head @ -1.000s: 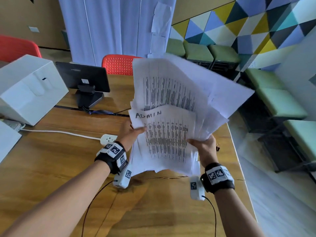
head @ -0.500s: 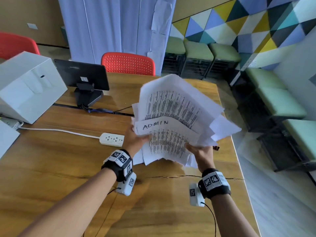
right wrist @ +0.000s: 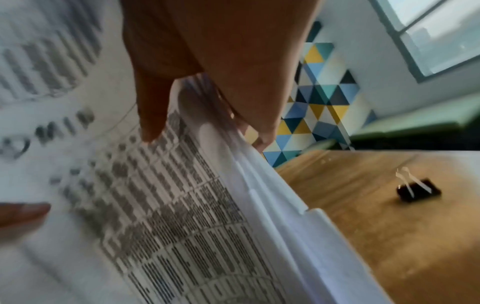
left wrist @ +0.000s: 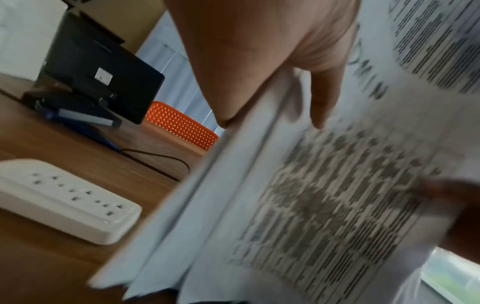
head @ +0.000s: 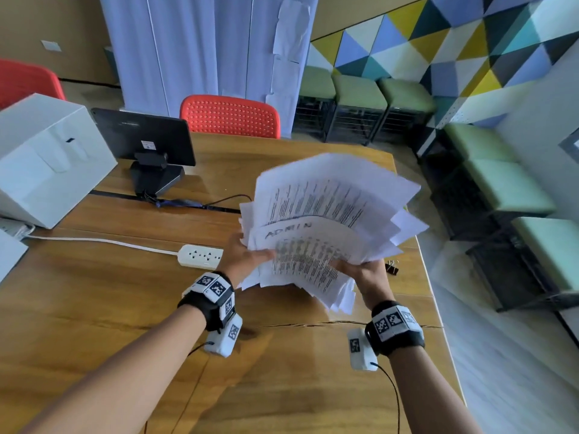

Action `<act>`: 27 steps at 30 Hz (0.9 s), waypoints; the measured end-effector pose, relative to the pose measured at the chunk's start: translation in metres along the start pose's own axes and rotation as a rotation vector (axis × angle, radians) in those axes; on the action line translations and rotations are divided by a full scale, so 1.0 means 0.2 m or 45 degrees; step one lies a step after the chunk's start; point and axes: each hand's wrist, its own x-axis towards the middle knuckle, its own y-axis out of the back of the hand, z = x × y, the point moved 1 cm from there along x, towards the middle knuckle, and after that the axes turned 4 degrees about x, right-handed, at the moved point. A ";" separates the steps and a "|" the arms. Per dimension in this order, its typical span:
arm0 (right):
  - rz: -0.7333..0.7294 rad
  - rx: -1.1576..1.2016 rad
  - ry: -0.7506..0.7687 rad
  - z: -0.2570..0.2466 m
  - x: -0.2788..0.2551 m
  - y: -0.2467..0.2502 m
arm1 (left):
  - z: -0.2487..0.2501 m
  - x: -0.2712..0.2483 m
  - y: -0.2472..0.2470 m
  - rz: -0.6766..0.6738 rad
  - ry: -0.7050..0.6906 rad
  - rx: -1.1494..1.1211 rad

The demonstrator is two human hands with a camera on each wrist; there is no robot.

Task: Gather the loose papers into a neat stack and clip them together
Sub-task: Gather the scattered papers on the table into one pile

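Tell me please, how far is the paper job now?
Done: the papers are gathered off the table. In hand: the left hand and right hand grip them by the sides, edges fanned and uneven. Left: squaring the stack, then fitting the binder clip, which lies unused on the table.

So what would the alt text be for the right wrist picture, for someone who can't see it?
Seen from the wrist, the right hand grips the edge of a fanned, uneven bundle of printed papers, thumb on top. Beyond it, a black binder clip sits alone on the wooden table, with a wall of coloured triangles and a window behind.
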 end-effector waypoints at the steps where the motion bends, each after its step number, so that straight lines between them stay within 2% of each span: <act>1: 0.011 -0.012 0.005 -0.03 -0.01 0.00 | -0.01 0.01 0.01 -0.004 0.005 0.002; 5: 0.072 0.041 0.198 -0.27 -0.07 0.03 | -0.02 0.04 0.01 0.016 0.005 0.042; 7: 0.191 -0.108 0.486 -0.50 -0.15 0.04 | 0.00 0.05 0.01 0.022 -0.006 0.094; 10: 0.265 -0.739 0.928 -0.79 -0.27 -0.05 | 0.04 0.04 0.03 -0.027 -0.021 0.127; 12: 0.266 -1.334 1.075 -0.82 -0.26 -0.16 | 0.03 0.06 0.03 -0.075 -0.013 0.139; 14: 0.074 -1.729 0.972 -0.72 -0.18 -0.26 | 0.04 0.06 0.03 -0.095 -0.006 0.139; 16: -0.154 -1.813 0.772 -0.56 -0.09 -0.31 | 0.03 0.07 0.03 -0.063 -0.011 0.142; 17: -0.204 -1.806 0.714 -0.50 -0.06 -0.32 | 0.03 0.08 0.03 -0.045 0.006 0.148; 21: -0.051 -1.693 0.732 -0.41 -0.02 -0.35 | 0.05 0.08 0.03 -0.042 -0.016 0.147; 24: -0.168 -1.610 0.746 -0.36 0.00 -0.35 | 0.04 0.09 0.02 -0.028 -0.013 0.173; 25: -0.131 -1.576 0.751 -0.36 0.01 -0.32 | 0.03 0.10 0.03 -0.008 0.000 0.158; 27: 0.112 -1.454 0.702 -0.37 0.04 -0.21 | 0.03 0.10 0.04 0.026 0.009 0.136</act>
